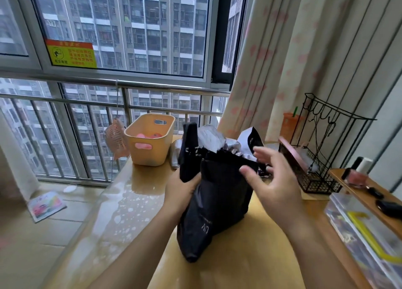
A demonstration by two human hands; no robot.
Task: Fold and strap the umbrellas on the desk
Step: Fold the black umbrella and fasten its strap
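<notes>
Glossy wooden desk (250, 256) — yellow basket (152, 156), black wire rack (319, 179), clear box (359, 234) with yellow handle

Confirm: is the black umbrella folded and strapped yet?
Not yet. The black umbrella is collapsed but loose: silver-lined flaps splay at its far end, no strap wraps it. Left hand grips it; right hand is open.

Left hand (182, 193) and right hand (274, 187), forearms (139, 240) bare (to the frame's edge)

My left hand (181, 193) grips the black umbrella (217, 197) over the desk (250, 256), my right hand (274, 179) spread loose at its right side, the orange basket (150, 149) behind it to the left.
</notes>
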